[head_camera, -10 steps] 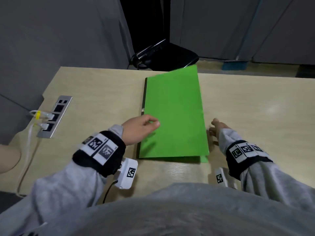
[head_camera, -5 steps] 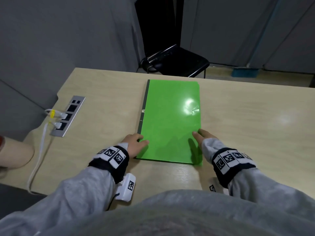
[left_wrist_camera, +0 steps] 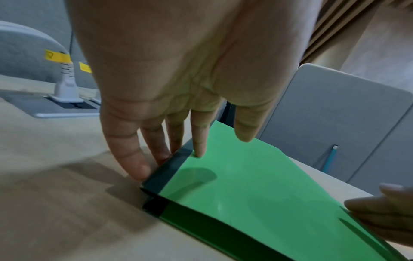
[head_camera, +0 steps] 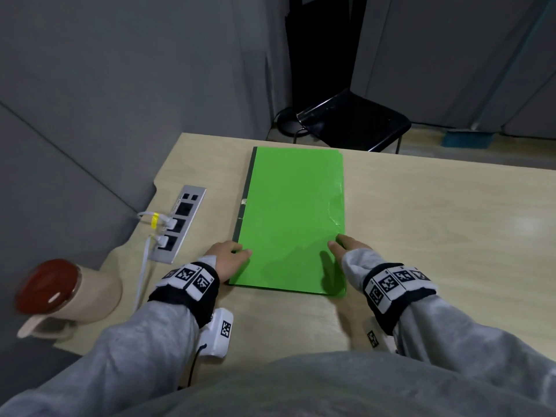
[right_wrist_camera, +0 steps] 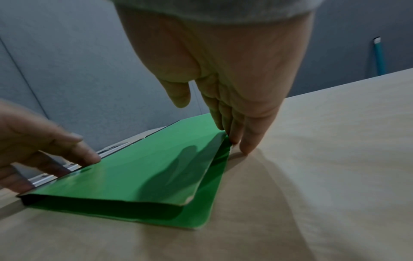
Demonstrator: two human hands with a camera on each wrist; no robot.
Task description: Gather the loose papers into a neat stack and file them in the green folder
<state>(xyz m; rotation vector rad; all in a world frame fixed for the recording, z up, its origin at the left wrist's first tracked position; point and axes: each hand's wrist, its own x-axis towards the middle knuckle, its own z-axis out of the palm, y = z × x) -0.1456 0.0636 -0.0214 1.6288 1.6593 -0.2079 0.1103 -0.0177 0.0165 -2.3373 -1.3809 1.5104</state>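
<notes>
Mid-frame, the green folder [head_camera: 293, 218] is lying closed, probably light, bendy card; left hand [head_camera: 226, 257] and right hand [head_camera: 346, 248] are resting straight-fingered against its near edges.

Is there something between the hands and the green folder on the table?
Nothing visible. The left hand touches the green folder at its dark spine edge, and the right hand touches its opening edge, fingers straight. The folder lies flat on the table.
</notes>
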